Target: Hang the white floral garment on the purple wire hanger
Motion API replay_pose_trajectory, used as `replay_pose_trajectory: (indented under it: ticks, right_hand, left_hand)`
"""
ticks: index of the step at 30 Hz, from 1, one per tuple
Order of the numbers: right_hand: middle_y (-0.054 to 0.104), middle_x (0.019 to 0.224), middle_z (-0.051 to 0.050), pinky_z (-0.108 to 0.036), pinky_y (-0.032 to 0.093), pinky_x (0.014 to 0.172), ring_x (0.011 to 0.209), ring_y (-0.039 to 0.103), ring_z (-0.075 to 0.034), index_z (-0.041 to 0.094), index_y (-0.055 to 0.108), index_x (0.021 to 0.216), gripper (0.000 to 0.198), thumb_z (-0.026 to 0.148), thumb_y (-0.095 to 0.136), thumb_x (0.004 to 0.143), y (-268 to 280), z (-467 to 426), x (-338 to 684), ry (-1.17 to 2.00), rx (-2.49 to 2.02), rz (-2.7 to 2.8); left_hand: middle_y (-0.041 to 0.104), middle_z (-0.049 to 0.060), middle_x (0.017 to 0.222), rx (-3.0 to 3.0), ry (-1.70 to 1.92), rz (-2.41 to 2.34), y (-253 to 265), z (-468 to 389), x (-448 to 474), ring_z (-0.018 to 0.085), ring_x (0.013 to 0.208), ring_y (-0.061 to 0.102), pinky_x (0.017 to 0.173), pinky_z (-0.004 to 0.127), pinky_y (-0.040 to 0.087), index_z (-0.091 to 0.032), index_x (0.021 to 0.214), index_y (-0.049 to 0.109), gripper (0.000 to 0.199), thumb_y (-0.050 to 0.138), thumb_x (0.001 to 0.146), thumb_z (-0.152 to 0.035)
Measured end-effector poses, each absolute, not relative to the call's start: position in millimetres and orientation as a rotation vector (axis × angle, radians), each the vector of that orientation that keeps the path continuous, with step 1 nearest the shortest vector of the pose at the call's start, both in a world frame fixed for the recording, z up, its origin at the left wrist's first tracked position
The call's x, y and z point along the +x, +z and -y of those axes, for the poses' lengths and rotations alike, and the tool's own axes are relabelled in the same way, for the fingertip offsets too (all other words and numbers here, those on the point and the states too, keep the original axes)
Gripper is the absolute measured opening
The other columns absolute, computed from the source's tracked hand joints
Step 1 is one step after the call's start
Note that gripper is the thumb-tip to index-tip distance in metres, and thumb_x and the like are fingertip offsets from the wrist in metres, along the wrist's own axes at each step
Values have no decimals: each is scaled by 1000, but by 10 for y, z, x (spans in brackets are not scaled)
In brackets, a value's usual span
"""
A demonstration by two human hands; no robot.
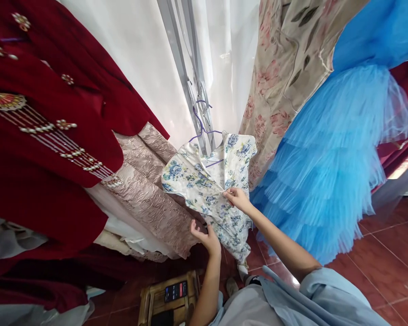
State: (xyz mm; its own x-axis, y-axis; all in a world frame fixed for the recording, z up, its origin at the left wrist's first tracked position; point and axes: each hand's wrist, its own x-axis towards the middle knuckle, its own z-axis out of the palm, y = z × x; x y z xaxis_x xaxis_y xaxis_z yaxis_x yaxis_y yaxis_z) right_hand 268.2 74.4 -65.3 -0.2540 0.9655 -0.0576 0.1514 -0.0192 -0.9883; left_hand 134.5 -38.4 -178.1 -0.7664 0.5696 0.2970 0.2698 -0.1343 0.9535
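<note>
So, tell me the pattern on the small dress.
Cream dress with blue flowers, clearest in the head view.
</note>
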Motion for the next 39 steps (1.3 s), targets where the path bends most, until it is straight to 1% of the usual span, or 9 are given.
replay_pose_trajectory:
  ticks: [5,8,12,16,24,30,33,36,39]
  right_hand:
    - [53,41,6,-21,30,36,32,40,-9,19,55,65,33,45,75,72,-654,-463,2642,1573,-1094,1301]
    - [57,42,3,-20,29,34,30,41,-8,18,57,65,32,45,72,73,-625,-349,2608,1648,-1060,1271]
    - [61,44,0,-20,27,32,28,39,-8,17,60,62,33,45,72,74,-490,-357,2574,1691,-1042,1249]
    - [59,41,0,-20,28,33,30,37,-6,18,56,51,38,42,75,74,-106,-601,2490,1573,-987,1217]
    - [62,48,0,-19,31,35,32,38,-6,14,64,61,38,46,76,77,892,-1351,2102,1328,-764,1287]
    - [61,48,2,-18,34,37,34,42,-6,15,63,70,33,45,70,83,1125,-1460,2046,1223,-695,1324]
    - [60,48,4,-19,33,35,33,41,-7,16,61,77,35,49,70,84,1068,-1325,2094,1248,-717,1347]
    - [58,49,5,-19,36,40,38,44,-8,17,59,83,35,51,65,88,985,-1153,2148,1221,-679,1370]
    - [58,54,4,-20,40,48,46,52,-10,18,58,87,33,51,59,93,952,-1048,2202,1155,-632,1428]
  left_hand:
    - [60,16,124,1556,1767,-1738,-1463,201,1454,28,119,58,104,44,46,-19,128,55,42,65,91,-36]
    - [66,12,103,1666,1699,-1702,-1269,3,1510,26,101,63,93,41,50,-19,108,65,22,55,96,-34]
    - [65,8,84,1773,1668,-1668,-1171,-98,1474,24,86,61,83,38,49,-19,89,65,21,52,96,-34]
    - [66,9,84,1852,1640,-1660,-1178,-44,1421,24,86,63,82,37,48,-18,92,65,20,50,96,-30]
    - [66,6,83,1930,1547,-1711,-1077,-51,1300,23,85,62,82,35,46,-21,87,62,16,51,96,-29]
    - [66,6,86,1943,1456,-1612,-1080,-68,1247,22,88,63,83,35,49,-20,87,62,20,50,99,-31]
    - [67,10,99,1975,1655,-1585,-626,-237,1056,23,100,64,91,37,51,-20,101,66,20,50,100,-33]
    - [66,12,107,2125,2012,-1623,211,-519,844,24,108,62,96,41,49,-18,114,63,25,47,102,-33]
    - [66,12,116,2449,1701,-1482,1086,-807,743,24,112,61,98,40,49,-17,118,64,30,47,102,-35]
